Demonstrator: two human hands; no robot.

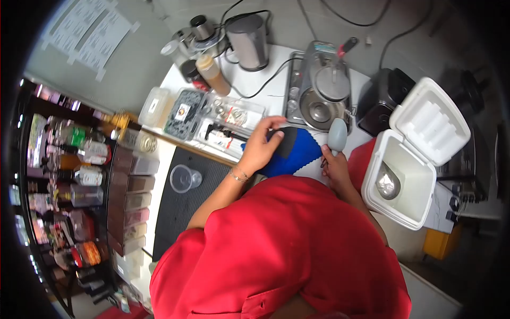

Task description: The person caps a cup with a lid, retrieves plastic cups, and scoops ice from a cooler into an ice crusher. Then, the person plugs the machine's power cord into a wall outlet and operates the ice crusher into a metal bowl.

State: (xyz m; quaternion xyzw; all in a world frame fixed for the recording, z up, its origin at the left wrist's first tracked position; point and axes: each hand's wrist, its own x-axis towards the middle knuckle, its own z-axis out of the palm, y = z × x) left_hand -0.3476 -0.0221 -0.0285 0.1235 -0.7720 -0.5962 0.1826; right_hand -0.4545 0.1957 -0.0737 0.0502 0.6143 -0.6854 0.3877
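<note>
A blue cloth with a zigzag edge and a dark grey patch (302,151) lies in front of my body on the white counter. My left hand (260,144) rests at the cloth's left side, its thumb and fingers apart around the dark patch; whether it grips the fabric is unclear. To the right, my right hand (334,165) is closed around the lower end of a grey, rounded utensil (337,135), which points up and away from me. Beyond the utensil, a metal tray (292,101) holds a steel bowl (320,109) and a lidded pot or strainer.
An open white cooler (372,183) with a metal scoop inside stands at the right. A black appliance (380,103), kettle (248,42), sauce bottle (212,74) and clear boxes line the back. A clear cup (182,178) lies on the black mat (199,194) at left.
</note>
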